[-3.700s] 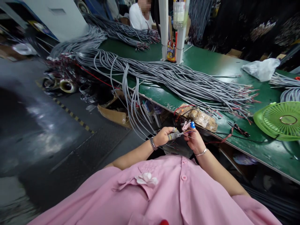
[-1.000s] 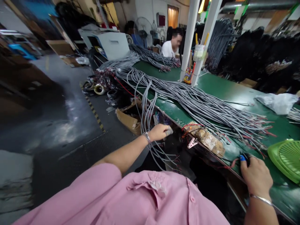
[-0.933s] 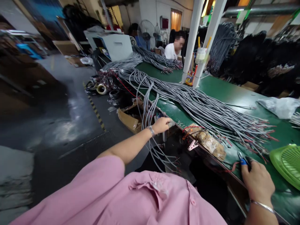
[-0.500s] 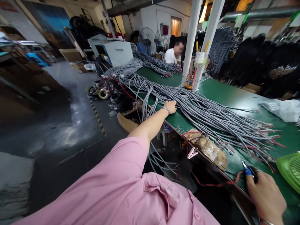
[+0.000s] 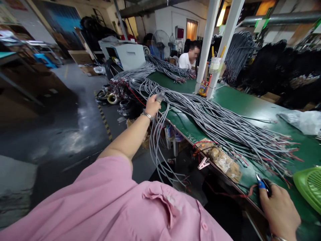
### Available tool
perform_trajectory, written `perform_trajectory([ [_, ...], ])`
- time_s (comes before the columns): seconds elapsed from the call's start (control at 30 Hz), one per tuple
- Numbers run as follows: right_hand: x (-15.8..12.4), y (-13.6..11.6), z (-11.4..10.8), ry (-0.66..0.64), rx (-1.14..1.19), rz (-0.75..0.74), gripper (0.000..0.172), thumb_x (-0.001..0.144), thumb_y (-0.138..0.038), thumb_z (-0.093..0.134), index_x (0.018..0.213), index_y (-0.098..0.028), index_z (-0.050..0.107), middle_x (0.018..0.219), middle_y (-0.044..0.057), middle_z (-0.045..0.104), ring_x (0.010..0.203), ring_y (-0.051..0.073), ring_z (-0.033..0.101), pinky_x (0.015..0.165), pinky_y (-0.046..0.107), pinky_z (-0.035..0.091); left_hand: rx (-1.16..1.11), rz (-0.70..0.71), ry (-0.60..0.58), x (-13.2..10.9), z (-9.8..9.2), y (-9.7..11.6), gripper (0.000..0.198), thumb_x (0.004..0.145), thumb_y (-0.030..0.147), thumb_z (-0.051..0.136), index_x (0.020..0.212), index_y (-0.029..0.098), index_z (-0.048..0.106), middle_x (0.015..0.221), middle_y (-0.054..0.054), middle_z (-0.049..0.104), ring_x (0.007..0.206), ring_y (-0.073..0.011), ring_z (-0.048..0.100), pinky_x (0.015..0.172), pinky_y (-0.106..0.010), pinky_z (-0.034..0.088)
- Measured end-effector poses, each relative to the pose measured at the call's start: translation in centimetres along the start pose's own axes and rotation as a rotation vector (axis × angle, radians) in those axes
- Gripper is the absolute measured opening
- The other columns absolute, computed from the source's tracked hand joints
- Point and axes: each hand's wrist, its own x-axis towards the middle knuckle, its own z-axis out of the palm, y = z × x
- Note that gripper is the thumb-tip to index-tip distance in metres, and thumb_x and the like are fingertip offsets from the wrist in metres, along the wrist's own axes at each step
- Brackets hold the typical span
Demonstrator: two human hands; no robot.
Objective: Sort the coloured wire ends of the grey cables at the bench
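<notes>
Long grey cables lie in a thick bundle along the green table, their stripped ends showing red and white wires at the right. At the table's near edge, my left hand is closed around some of these cables, its fingertips blurred. Several cable lengths hang below it over the edge, down to thin wire ends. At the lower right, my right hand is closed on blue-handled snips, tips pointing away from me; the palm hides the rest of them.
On the near edge sit a taped cardboard block and a pink clip. A green basket stands at the right, beyond it a plastic bag. White posts rise from the table. A co-worker sits across it.
My left hand has moved left and back along the bundle, from the tabletop to the cables at the edge. The hanging cables have shifted. My right hand still holds the snips.
</notes>
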Motion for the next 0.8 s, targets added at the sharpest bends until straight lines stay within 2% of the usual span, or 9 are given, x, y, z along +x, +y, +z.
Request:
perform_trajectory([
  [0.07, -0.1, -0.1, -0.1, -0.001, -0.012, 0.0, 0.033, 0.089, -0.057, 0.033, 0.086, -0.033, 0.055, 0.108, 0.013, 0.061, 0.094, 0.034, 0.065, 0.068, 0.046, 0.052, 0.006, 0.16, -0.186, -1.6, -0.2, 2.2, 0.022, 0.09, 0.025, 0.053, 0.093, 0.005, 0.062, 0.073, -0.001, 0.062, 0.07, -0.0095, 0.052, 0.069, -0.02, 0.039],
  [0.17, -0.2, -0.2, -0.2, 0.004, -0.031, 0.002, 0.037, 0.091, -0.055, 0.034, 0.092, -0.027, 0.059, 0.109, 0.014, 0.063, 0.094, 0.033, 0.065, 0.066, 0.043, 0.05, 0.147, 0.428, -0.691, -6.2, 1.3, 6.1, 0.019, 0.074, 0.031, 0.072, 0.079, 0.014, 0.068, 0.074, -0.002, 0.067, 0.075, -0.0148, 0.057, 0.069, -0.023, 0.038],
  [0.23, -0.2, -0.2, -0.2, 0.008, -0.043, 0.004, 0.038, 0.09, -0.052, 0.037, 0.091, -0.023, 0.061, 0.108, 0.014, 0.063, 0.091, 0.032, 0.065, 0.063, 0.04, 0.047, 0.137, 0.493, -0.934, -10.0, 2.5, 8.6, 0.023, 0.063, 0.037, 0.081, 0.066, 0.02, 0.066, 0.062, -0.002, 0.064, 0.069, -0.0178, 0.059, 0.064, -0.026, 0.038],
  [0.4, -0.3, -0.4, 0.1, 0.063, -0.057, 0.013, 0.038, 0.09, -0.049, 0.042, 0.088, -0.019, 0.065, 0.101, 0.014, 0.065, 0.085, 0.028, 0.063, 0.06, 0.035, 0.041, -0.232, 0.5, -1.099, -17.6, 2.4, 12.1, 0.024, 0.056, 0.047, 0.085, 0.063, 0.031, 0.068, 0.058, -0.002, 0.065, 0.059, -0.0204, 0.061, 0.057, -0.03, 0.042],
  [0.53, -0.9, -1.2, -0.5, 0.159, -0.031, -0.011, 0.036, 0.087, -0.045, 0.049, 0.092, -0.015, 0.067, 0.1, 0.014, 0.064, 0.089, 0.028, 0.059, 0.07, 0.036, 0.043, -0.387, 0.62, -1.335, -22.3, 1.9, 12.0, 0.009, 0.077, 0.041, 0.071, 0.08, 0.032, 0.073, 0.075, -0.004, 0.072, 0.066, -0.0195, 0.065, 0.059, -0.028, 0.045],
  [0.57, -1.1, -1.4, -0.8, 0.202, -0.013, -0.007, 0.036, 0.087, -0.044, 0.051, 0.096, -0.013, 0.068, 0.104, 0.016, 0.064, 0.092, 0.028, 0.058, 0.074, 0.037, 0.043, -0.393, 0.57, -1.399, -23.3, 2.1, 11.5, 0.011, 0.08, 0.04, 0.068, 0.084, 0.03, 0.072, 0.079, -0.005, 0.073, 0.069, -0.0193, 0.065, 0.062, -0.028, 0.046],
  [0.63, -1.8, -1.8, -1.6, 0.332, 0.03, 0.039, 0.038, 0.085, -0.042, 0.055, 0.103, -0.011, 0.068, 0.113, 0.019, 0.062, 0.1, 0.031, 0.056, 0.081, 0.041, 0.043, -0.446, 0.309, -1.451, -25.1, 2.7, 10.0, 0.021, 0.083, 0.045, 0.065, 0.087, 0.024, 0.07, 0.078, -0.006, 0.07, 0.067, -0.0178, 0.064, 0.061, -0.027, 0.046],
  [0.73, -3.9, -2.9, -2.9, 0.491, 0.126, 0.062, 0.033, 0.085, -0.034, 0.056, 0.105, -0.011, 0.068, 0.114, 0.02, 0.062, 0.104, 0.034, 0.056, 0.087, 0.044, 0.043, -0.645, -0.271, -1.33, -27.2, 3.3, 6.7, 0.038, 0.08, 0.055, 0.066, 0.085, 0.017, 0.062, 0.062, -0.001, 0.061, 0.05, -0.0122, 0.056, 0.051, -0.024, 0.044],
  [0.8, -6.1, -4.8, -3.7, 0.495, 0.284, -0.007, 0.028, 0.086, -0.031, 0.056, 0.104, -0.013, 0.068, 0.102, 0.018, 0.066, 0.095, 0.031, 0.059, 0.081, 0.041, 0.046, -0.775, -0.53, -1.2, -28.1, 3.2, 4.6, 0.041, 0.078, 0.055, 0.069, 0.084, 0.015, 0.058, 0.058, 0.001, 0.058, 0.046, -0.0104, 0.054, 0.05, -0.023, 0.043],
])
